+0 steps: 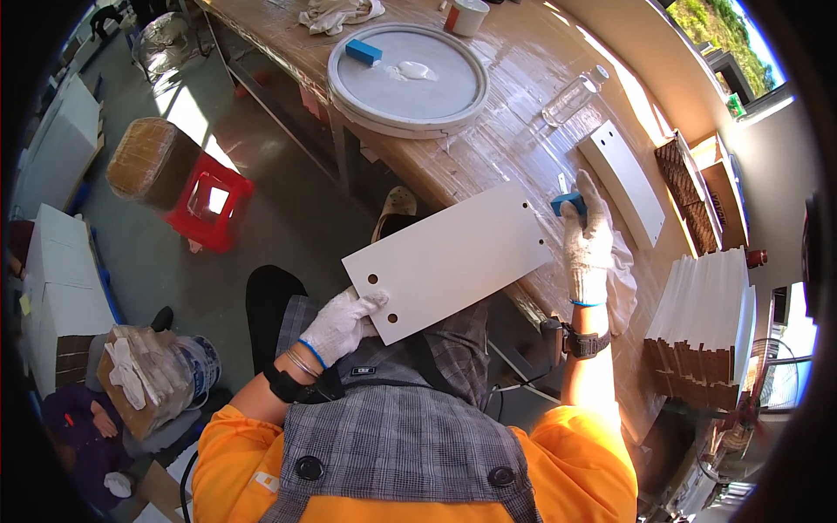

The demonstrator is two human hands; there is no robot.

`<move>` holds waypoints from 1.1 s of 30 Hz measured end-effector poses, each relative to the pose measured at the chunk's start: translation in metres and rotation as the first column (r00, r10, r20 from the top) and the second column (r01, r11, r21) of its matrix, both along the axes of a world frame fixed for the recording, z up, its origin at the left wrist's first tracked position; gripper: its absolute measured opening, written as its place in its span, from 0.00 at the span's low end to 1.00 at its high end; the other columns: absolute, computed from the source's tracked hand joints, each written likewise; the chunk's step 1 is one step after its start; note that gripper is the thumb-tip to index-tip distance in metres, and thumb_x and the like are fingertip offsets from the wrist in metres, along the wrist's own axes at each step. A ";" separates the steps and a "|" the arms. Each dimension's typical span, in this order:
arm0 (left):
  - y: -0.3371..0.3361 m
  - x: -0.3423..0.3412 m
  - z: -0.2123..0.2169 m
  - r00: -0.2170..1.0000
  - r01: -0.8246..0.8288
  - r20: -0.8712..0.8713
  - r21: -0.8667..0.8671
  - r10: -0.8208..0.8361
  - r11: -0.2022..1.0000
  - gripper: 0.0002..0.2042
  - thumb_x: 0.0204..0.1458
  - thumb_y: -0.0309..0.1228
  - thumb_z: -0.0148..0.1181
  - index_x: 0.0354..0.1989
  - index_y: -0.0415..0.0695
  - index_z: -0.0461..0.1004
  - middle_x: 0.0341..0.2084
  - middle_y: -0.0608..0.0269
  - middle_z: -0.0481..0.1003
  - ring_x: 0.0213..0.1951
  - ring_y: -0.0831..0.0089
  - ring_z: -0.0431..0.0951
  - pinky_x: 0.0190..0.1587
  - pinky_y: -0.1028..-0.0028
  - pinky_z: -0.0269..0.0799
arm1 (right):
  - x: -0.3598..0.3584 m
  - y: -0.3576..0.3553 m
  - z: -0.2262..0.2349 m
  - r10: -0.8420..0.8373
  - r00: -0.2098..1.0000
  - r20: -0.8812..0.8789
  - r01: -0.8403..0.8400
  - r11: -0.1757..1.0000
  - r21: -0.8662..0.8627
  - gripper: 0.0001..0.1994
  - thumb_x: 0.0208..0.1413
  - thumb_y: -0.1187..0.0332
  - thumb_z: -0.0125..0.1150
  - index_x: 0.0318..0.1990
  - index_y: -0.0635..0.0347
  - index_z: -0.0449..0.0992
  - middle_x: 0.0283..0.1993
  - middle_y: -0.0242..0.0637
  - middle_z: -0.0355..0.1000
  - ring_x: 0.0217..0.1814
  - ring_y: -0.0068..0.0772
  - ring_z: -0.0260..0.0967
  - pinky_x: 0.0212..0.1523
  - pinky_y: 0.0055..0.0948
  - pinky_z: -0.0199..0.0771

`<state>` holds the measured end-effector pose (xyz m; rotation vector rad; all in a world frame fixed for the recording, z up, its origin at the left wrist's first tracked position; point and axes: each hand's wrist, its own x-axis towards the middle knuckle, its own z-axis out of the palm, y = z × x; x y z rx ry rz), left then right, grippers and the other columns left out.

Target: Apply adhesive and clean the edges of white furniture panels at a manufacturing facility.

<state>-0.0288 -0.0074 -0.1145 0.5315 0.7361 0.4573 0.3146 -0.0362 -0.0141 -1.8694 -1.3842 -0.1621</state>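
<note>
A flat white panel (449,261) with two larger holes at its near left end and two small ones at its far right end lies slanted above my lap. My left hand (340,324), in a white knit glove, grips its near left end with the thumb on top. The panel's far end reaches over the table edge; whether it touches the table I cannot tell. In my gloved right hand (588,244), just right of that end, a small blue block (568,203) is pinched between thumb and fingers. Beneath the right wrist lies a white cloth (620,279).
On the plastic-covered table (488,161) are a round grey lid (366,96) with white paste (413,71), another blue block (364,52), a clear bottle (573,98) and a second white panel (621,183). Several panels are stacked (704,322) at right. A red stool (207,202) stands left.
</note>
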 end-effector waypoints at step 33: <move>-0.001 -0.001 0.009 0.999 -0.001 0.035 -0.070 0.003 0.998 0.21 0.57 0.29 0.54 0.58 0.38 0.60 0.49 0.57 0.69 0.50 0.65 0.73 0.50 0.60 0.74 | 0.010 0.022 -0.009 0.399 0.820 0.410 -0.409 0.910 -0.067 0.31 0.38 0.87 0.54 0.54 0.50 0.71 0.51 0.41 0.71 0.46 0.48 0.69 0.47 0.40 0.71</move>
